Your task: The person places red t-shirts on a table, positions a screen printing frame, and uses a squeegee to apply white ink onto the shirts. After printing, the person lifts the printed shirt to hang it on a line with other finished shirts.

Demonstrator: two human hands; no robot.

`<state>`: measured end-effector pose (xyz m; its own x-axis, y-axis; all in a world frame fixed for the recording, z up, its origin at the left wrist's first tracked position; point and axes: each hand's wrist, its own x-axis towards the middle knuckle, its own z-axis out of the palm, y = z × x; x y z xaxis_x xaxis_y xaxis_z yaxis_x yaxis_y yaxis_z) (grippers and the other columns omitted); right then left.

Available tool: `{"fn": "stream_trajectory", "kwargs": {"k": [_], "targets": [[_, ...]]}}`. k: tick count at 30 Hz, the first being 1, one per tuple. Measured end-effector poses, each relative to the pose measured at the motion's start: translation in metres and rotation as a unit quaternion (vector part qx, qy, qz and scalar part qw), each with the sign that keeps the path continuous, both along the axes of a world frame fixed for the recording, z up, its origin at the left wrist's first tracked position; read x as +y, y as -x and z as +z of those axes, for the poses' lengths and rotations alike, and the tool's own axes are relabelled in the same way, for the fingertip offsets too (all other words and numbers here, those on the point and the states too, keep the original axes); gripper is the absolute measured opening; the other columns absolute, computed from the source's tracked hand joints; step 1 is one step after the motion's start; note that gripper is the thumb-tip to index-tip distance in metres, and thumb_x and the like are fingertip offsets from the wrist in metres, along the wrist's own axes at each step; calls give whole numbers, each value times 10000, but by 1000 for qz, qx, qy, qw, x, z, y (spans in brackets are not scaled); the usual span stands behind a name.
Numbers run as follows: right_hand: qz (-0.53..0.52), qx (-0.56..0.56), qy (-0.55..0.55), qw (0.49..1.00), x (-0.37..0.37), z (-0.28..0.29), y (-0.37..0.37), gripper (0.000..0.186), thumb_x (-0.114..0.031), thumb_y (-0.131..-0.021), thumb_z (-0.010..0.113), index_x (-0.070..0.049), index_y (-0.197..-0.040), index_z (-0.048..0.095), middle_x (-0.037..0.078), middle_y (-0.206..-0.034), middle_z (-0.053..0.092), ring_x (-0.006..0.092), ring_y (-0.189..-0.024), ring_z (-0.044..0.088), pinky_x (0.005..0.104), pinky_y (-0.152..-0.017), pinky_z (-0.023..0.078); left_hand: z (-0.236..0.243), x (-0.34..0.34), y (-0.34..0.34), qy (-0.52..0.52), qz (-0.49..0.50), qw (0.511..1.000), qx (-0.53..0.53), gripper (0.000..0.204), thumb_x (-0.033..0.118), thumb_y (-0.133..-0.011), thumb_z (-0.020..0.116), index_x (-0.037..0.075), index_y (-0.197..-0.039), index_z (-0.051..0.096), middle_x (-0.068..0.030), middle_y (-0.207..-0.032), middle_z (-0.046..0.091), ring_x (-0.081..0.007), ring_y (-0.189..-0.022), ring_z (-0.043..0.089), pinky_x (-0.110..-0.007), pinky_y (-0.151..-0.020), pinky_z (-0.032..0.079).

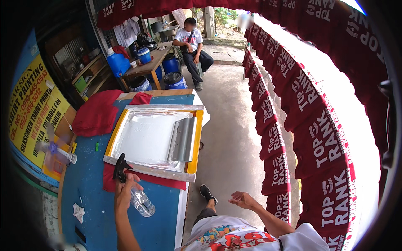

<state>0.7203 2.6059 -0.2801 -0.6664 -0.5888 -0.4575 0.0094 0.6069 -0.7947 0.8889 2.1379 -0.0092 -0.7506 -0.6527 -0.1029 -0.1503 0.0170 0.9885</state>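
My left hand (pixel 127 186) is wrapped round a clear spray bottle (pixel 143 202) with a black trigger head, above the near edge of the blue table (pixel 98 209). Just beyond it lies a silk-screen frame (pixel 109 144) with yellow and silver edges, its mesh smeared with white ink (pixel 144 136). A grey squeegee (pixel 182 140) rests along the frame's right side. Red cloth (pixel 163 180) shows from under the frame. Off to the right, away from the table, my right hand (pixel 243 200) hovers with its fingers apart, holding nothing.
A red cloth pile (pixel 96 113) covers the table's far left corner. A small fan (pixel 54 148) stands at the left edge, near a crumpled white rag (pixel 78 212). Printed red cloths (pixel 274 146) hang in rows on the right. Beyond the table, a person (pixel 190 42) sits by blue containers (pixel 171 64).
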Motion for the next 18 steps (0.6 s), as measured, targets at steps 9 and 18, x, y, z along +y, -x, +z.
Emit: {"fn": "stream_trajectory", "kwargs": {"k": [9,18], "targets": [[-163,-100,-251,949,123,-114,81,396,-335,-969,843,44,-1075,795,116,-742,732,154,-552,646,339,-514,528,-24,-75,171,76,-132,979,-135,605,415,-1011,803,7,-1411,603,-90,-927,677,-151,-702,691,-324,-638,596],[-228,-169,-140,949,87,-107,173,339,-288,-1010,800,36,-1108,779,110,-797,748,153,-578,659,319,-519,527,-50,-109,284,116,-165,922,-331,677,490,-877,852,-20,-1267,637,-109,-887,746,-204,-657,750,-378,-670,598]]}}
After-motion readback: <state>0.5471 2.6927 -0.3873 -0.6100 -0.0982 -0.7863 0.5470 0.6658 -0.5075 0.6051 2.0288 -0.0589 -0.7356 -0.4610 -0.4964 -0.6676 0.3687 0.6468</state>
